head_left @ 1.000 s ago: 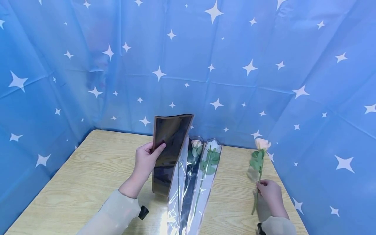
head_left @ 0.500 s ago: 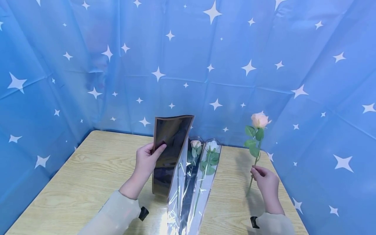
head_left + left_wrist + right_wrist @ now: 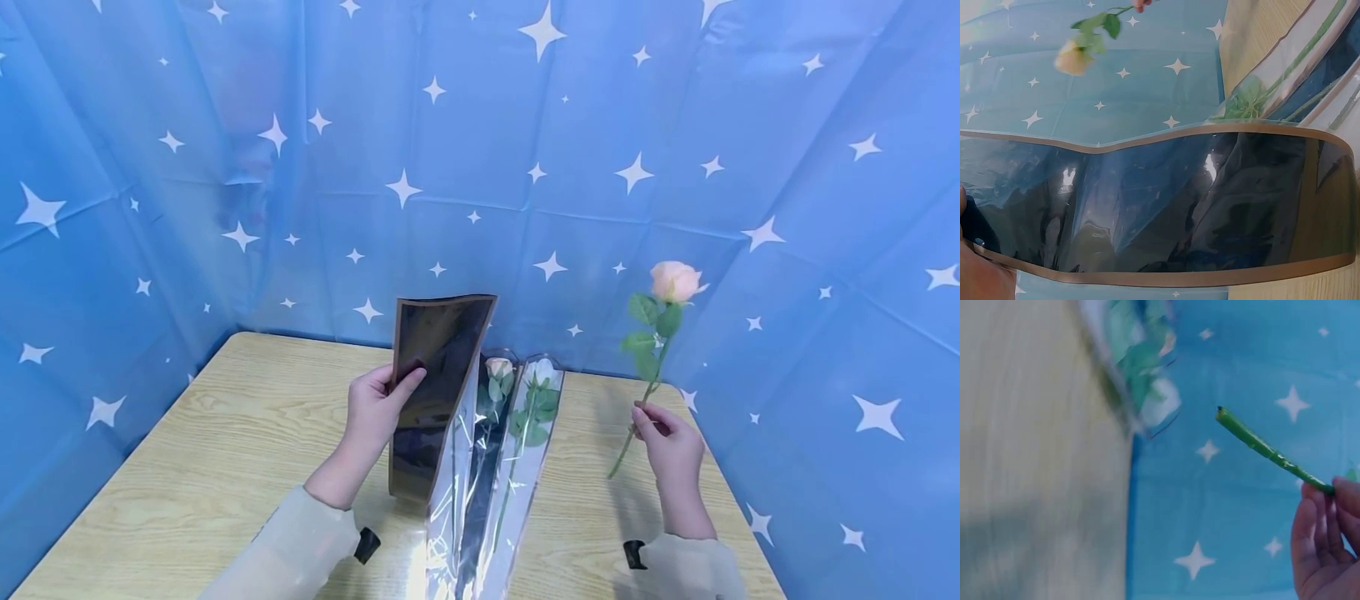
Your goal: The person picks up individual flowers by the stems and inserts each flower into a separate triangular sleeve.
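Observation:
My left hand [image 3: 381,408] grips a dark clear-film flower sleeve [image 3: 441,367] with a brown border, thumb across its front; the other fingers are hidden behind it. In the left wrist view the sleeve [image 3: 1147,200] stretches wide, its film glossy and wavy. Out to the right, my right hand [image 3: 670,437] pinches the green stem of a pale peach rose [image 3: 677,282], bloom up and stem tilted, above the table. The right wrist view shows the cut stem end [image 3: 1254,440] sticking out past the fingertips.
Beside the dark sleeve lie wrapped single flowers, a peach rose [image 3: 500,367] and a white rose [image 3: 543,372], in clear sleeves on the wooden table [image 3: 247,417]. A blue curtain [image 3: 480,167] with white stars hangs behind and at both sides.
My right hand has lifted the peach rose off the table and brought it up and slightly left. My left hand and the dark sleeve stay in place.

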The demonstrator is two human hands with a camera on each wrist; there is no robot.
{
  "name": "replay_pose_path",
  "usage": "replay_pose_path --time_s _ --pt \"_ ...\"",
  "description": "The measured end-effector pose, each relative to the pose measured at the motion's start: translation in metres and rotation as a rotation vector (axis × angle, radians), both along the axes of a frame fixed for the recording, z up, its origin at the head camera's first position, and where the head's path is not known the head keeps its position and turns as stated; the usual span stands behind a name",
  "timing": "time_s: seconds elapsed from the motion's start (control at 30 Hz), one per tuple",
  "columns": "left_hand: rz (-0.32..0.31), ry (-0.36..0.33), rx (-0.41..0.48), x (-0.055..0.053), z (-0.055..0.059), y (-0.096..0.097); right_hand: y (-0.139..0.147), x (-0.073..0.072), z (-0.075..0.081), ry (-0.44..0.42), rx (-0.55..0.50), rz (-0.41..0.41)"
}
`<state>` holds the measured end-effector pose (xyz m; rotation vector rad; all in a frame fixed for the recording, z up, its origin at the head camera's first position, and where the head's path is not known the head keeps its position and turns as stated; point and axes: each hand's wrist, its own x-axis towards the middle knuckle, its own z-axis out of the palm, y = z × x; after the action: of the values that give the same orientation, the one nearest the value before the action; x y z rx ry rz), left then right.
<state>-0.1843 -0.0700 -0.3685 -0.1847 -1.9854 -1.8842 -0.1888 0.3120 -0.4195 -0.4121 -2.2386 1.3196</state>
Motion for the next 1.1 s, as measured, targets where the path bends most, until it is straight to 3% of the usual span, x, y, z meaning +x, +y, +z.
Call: replay_pose_path --time_s 0.23,0.4,0.57,0.8,0.97,1.1 --pt "-0.014 -0.018 0.010 0.000 -0.001 0.002 -0.035 -0.005 0.019 0.290 -0.279 0.153" --pt "-0.025 -0.022 0.017 0.000 -0.001 0.003 -0.055 -0.007 0.033 0.373 -0.403 0.226" --pt "-0.030 -0.018 0.002 0.002 0.000 0.004 -0.073 -0.011 0.041 0.442 -0.453 0.304" --pt "-0.058 -0.051 -0.023 0.005 0.000 0.008 -0.094 -0.013 0.061 0.606 -0.464 0.494" --pt "-0.062 -0.038 -0.027 0.005 -0.005 0.011 -0.108 -0.016 0.088 0.574 -0.367 0.509" --pt "-0.076 -0.036 -0.002 -0.004 -0.021 0.013 -0.118 -0.017 0.111 0.560 -0.292 0.518"
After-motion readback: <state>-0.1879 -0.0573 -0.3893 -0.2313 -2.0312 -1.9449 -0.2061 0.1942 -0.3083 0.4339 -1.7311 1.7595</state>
